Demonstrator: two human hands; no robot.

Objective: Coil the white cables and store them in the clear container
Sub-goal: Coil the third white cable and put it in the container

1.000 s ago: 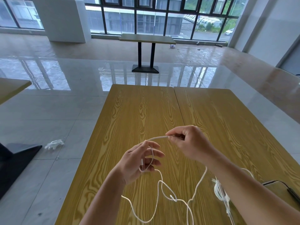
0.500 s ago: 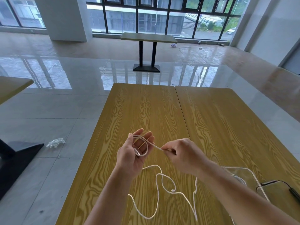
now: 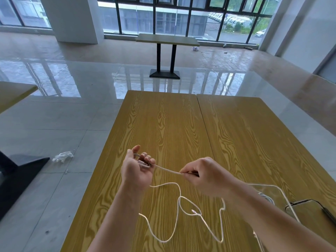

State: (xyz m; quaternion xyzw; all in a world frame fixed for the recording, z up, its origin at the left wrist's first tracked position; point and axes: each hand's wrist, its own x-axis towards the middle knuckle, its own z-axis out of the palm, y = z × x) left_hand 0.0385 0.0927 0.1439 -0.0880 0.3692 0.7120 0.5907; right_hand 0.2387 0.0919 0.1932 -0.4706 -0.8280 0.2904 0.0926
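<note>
White cable [image 3: 168, 170] runs taut between both hands above the wooden table [image 3: 163, 124]. Left hand [image 3: 136, 170] is raised with the palm turned toward the camera, fingers curled around a small loop of the cable, thumb pointing upward. Right hand [image 3: 203, 174] sits level with it and to the right, knuckles up, thumb and forefinger pinching the cable at its near end; both forearms reach in from the lower edge. Slack from the cable hangs down and lies in loose bends on the tabletop below the hands, its small connector [image 3: 193, 211] resting inside one bend. Clear container [image 3: 272, 195] stands on the table just right of the right forearm, with coiled white cable visible inside. Black cable [image 3: 309, 201] lies beside the container near the table's right edge.
</note>
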